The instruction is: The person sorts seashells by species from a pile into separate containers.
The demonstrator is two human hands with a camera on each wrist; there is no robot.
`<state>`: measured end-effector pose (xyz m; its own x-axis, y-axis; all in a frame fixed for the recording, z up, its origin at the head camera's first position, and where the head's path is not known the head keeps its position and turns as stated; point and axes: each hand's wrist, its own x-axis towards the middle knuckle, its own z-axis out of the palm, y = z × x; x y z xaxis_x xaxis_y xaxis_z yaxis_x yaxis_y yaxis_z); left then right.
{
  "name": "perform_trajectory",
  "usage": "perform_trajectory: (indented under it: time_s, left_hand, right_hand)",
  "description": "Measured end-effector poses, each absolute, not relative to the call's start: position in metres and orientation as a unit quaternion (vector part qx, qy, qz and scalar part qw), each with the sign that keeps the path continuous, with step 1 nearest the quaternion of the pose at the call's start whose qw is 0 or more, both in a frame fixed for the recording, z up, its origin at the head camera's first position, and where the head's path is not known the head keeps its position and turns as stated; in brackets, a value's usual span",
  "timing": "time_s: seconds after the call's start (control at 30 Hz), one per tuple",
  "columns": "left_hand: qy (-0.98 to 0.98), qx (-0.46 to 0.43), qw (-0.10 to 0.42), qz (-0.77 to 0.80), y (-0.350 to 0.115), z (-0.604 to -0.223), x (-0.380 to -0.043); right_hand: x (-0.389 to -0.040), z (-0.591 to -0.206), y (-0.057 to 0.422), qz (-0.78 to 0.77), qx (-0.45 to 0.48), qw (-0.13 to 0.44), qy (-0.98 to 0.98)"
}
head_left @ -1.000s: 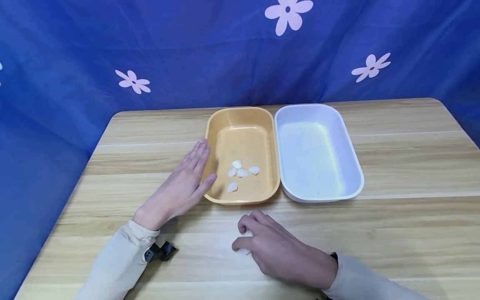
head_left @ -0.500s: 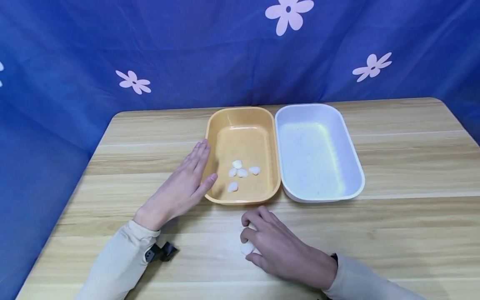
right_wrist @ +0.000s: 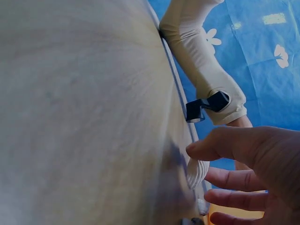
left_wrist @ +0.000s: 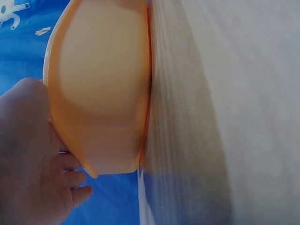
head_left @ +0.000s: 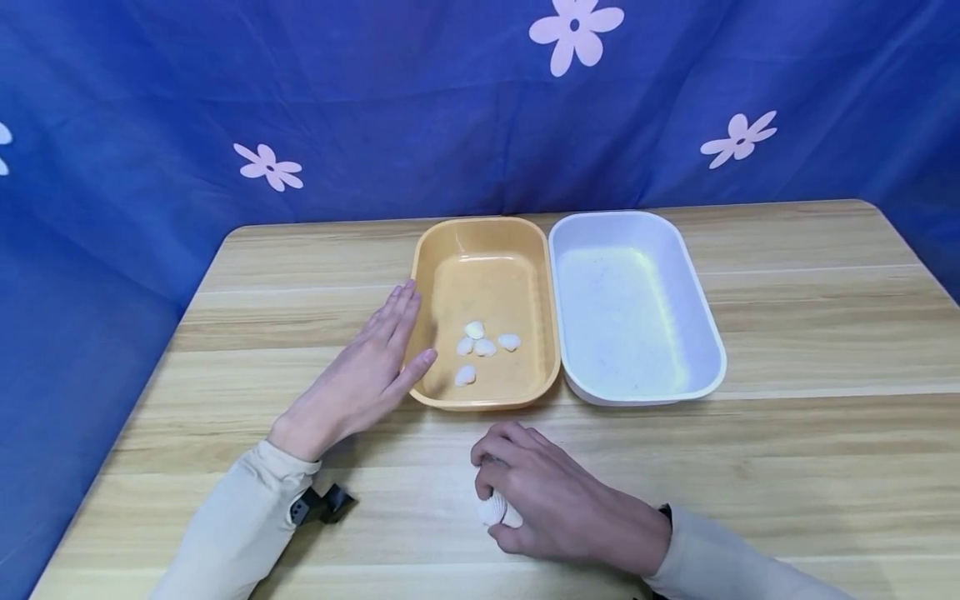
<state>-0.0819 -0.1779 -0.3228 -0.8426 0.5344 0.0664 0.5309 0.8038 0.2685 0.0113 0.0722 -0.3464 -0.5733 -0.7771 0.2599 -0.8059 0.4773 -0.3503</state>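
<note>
My right hand (head_left: 551, 500) is low over the table in front of the tubs, fingers curled around a white ribbed seashell (head_left: 492, 508). In the right wrist view the thumb and forefinger lie on either side of that ribbed seashell (right_wrist: 197, 173). A second small white piece (right_wrist: 202, 206) shows below it; the fingers partly hide what else is there. My left hand (head_left: 363, 367) has straight fingers and rests along the left rim of the orange tub (head_left: 487, 406). Several white seashells (head_left: 484, 347) lie on that tub's floor. The left wrist view shows my palm against the tub's outer side.
A white tub (head_left: 641, 400) stands right beside the orange one, with no shells visible in it. Both are on a wood-grain table (head_left: 825, 350). Behind hangs a blue cloth (head_left: 397, 108) with pale flowers. A black wrist device (head_left: 322, 504) is on the left sleeve.
My right hand's fingers have shifted around the shells, and more of the ribbed white seashell now shows between finger and thumb. The left hand and both tubs have stayed in place.
</note>
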Motion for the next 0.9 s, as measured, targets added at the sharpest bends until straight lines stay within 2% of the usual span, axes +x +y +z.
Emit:
perform_trajectory:
  time_s: [0.2, 0.9]
  left_hand:
    - [0.949, 0.281, 0.006, 0.14, -0.178, -0.325, -0.082]
    - [0.951, 0.275, 0.002, 0.142, -0.178, -0.327, -0.082]
  right_hand:
    - [0.011, -0.353, 0.072, 0.222, 0.456, 0.019, -0.862]
    - [0.014, -0.363, 0.075, 0.241, 0.463, 0.07, -0.85]
